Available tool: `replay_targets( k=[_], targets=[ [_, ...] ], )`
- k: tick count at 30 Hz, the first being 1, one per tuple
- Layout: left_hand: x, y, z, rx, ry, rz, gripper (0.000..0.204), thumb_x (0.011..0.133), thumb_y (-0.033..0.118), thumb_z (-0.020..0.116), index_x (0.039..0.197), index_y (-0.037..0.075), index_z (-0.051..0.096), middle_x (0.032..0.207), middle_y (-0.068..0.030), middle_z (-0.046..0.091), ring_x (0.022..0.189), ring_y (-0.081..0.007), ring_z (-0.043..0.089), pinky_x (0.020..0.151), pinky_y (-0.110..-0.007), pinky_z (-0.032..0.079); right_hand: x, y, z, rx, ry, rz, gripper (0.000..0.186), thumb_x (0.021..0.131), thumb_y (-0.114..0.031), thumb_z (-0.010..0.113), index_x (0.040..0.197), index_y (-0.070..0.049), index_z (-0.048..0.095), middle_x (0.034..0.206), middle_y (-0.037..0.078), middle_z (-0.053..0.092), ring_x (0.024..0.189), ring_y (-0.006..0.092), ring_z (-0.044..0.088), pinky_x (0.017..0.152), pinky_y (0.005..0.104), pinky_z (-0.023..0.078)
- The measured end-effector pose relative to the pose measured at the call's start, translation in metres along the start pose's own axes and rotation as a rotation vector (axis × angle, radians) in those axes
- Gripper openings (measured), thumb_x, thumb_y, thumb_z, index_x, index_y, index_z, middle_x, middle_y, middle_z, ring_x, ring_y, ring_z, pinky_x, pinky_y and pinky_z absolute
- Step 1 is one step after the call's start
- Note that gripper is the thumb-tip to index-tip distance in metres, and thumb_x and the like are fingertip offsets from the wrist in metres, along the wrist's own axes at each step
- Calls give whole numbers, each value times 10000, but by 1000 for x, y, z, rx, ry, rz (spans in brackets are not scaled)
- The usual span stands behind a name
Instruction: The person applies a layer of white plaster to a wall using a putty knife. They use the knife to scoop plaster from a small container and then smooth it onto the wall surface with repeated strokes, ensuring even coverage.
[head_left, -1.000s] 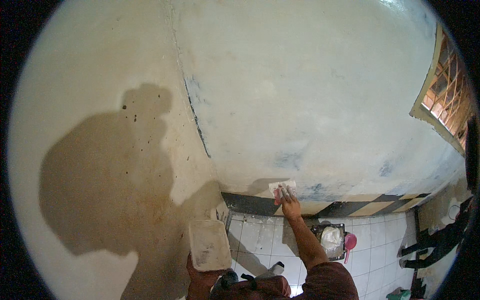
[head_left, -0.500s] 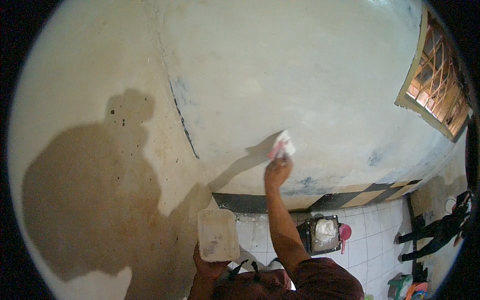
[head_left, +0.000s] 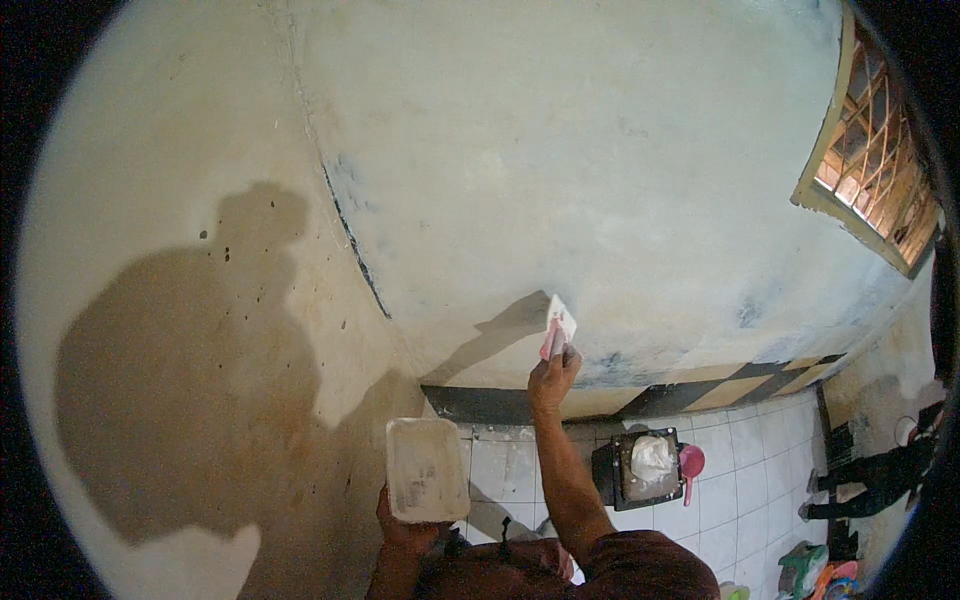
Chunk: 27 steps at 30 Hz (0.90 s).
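My right hand (head_left: 554, 378) is closed round a pinkish putty scraper (head_left: 557, 330) smeared with white paste. Its blade is at the pale wall (head_left: 520, 180), low down and a little above the dark tile band; whether it touches cannot be told. From beneath and behind, my left hand (head_left: 408, 530) grips a cream rectangular plastic tub (head_left: 428, 470). Whitish and grey smears coat the inside of the tub. My left fingers are partly hidden by it.
A black stand (head_left: 645, 495) on the white tiled floor (head_left: 735, 465) bears a white lump (head_left: 652, 459), with a pink dipper (head_left: 691, 461) beside it. At right are a grilled window (head_left: 880, 150) and another person's dark-clad legs (head_left: 865, 485). A cracked corner joins the left wall (head_left: 150, 180).
My right hand has lowered the scraper along the wall, slightly leftward. The tub has shifted a little left in my left hand. My view has moved slightly.
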<state>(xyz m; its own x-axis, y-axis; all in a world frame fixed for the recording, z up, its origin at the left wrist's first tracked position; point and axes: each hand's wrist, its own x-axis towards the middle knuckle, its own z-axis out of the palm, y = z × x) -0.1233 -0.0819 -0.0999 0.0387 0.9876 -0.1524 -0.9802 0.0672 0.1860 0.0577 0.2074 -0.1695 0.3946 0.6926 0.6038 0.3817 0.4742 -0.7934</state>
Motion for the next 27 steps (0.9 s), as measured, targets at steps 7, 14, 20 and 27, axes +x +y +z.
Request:
replay_targets(
  k=[7,14,20,27],
  targets=[
    [0,-6,44,8,224,70,616,916,482,387,1377,74,408,1289,-171,521,1193,-390,507,946,-590,437,-23,43,76,-580,-196,-351,358,841,-90,583,1181,19,566,1202,233,537,1094,403,519,907,463,435],
    [-14,2,34,-29,79,101,585,918,447,386,1367,74,414,1274,-170,532,1148,-393,544,927,-582,463,-98,0,-4,-215,-581,-115,330,807,-54,552,1127,-31,627,1059,219,604,1039,419,545,875,483,442],
    [-9,-10,31,-132,191,34,597,906,465,400,1358,74,426,1264,-172,534,1143,-393,546,901,-595,476,-31,16,-48,-159,34,299,225,827,-45,545,1012,42,640,858,201,640,729,270,608,671,356,462],
    [-10,-17,25,50,239,20,659,876,528,416,1353,73,435,1274,-164,523,1150,-404,535,890,-618,472,9,23,-5,344,344,670,246,830,-16,581,1058,34,501,942,119,597,820,216,582,716,340,485]
  ],
)
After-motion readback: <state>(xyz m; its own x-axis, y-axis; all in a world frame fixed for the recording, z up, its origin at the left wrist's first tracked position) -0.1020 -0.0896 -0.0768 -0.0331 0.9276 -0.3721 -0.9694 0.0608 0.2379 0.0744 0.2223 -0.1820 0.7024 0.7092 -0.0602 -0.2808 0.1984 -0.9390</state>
